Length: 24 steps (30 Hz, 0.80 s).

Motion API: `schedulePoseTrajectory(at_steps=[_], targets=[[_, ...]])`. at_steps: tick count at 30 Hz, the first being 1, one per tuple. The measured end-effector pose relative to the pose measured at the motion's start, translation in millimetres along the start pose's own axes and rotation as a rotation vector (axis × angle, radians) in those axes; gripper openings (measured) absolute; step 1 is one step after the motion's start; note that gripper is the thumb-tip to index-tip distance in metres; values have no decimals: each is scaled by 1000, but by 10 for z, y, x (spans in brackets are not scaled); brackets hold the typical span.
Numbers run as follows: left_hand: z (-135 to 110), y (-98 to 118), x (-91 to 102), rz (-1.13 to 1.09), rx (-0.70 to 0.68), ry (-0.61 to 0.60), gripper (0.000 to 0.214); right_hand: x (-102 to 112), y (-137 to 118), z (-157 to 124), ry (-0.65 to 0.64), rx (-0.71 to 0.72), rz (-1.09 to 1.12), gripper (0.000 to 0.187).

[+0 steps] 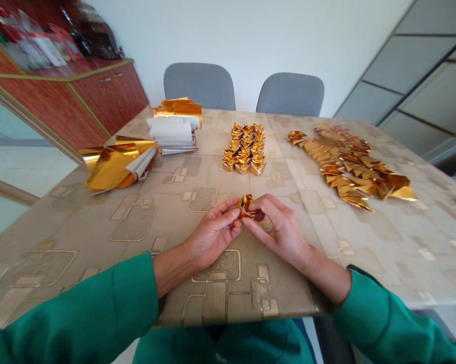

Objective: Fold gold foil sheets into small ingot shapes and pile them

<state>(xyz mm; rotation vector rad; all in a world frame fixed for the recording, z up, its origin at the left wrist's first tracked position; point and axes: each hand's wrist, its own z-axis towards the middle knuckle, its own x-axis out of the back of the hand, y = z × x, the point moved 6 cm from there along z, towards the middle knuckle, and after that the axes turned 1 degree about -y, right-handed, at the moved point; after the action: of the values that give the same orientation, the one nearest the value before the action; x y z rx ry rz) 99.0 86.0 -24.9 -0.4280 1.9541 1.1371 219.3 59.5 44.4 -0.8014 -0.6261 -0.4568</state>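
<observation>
Between my two hands, over the near part of the table, is a small folded gold foil paper piece (246, 206). My left hand (216, 227) pinches its left side between thumb and fingers. On its other side, my right hand (279, 225) grips the right edge, its index finger bent over the top and its thumb below. Beyond the hands stand several finished-looking gold foil paper folds (245, 149) in neat rows. Off to the right lies a wide spread of flatter, pointed gold foil folds (345, 164), overlapping one another.
A stack of white-backed foil sheets (173, 134) and loose gold sheets (116, 167) lie at the left. The patterned tablecloth (136, 263) covers the table. Two grey chairs (199, 83) stand at the far side, a red-brown cabinet (102, 91) at the left.
</observation>
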Motion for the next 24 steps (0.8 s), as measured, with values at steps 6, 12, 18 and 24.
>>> schedulePoseTrajectory(at_steps=[6, 12, 18, 24], targets=[[-3, 8, -15, 58, -25, -18, 24, -12, 8, -9, -15, -11, -31, 8], [-12, 10, -24, 98, -38, -31, 26, -35, -6, -11, -55, -18, -90, 15], [-32, 51, -82, 107, -32, -77, 26, 117, 75, -3, 89, -180, 232, 11], [-48, 88, -113, 206, -98, -117, 27, -44, 223, -41, -7, -520, 701, 19]])
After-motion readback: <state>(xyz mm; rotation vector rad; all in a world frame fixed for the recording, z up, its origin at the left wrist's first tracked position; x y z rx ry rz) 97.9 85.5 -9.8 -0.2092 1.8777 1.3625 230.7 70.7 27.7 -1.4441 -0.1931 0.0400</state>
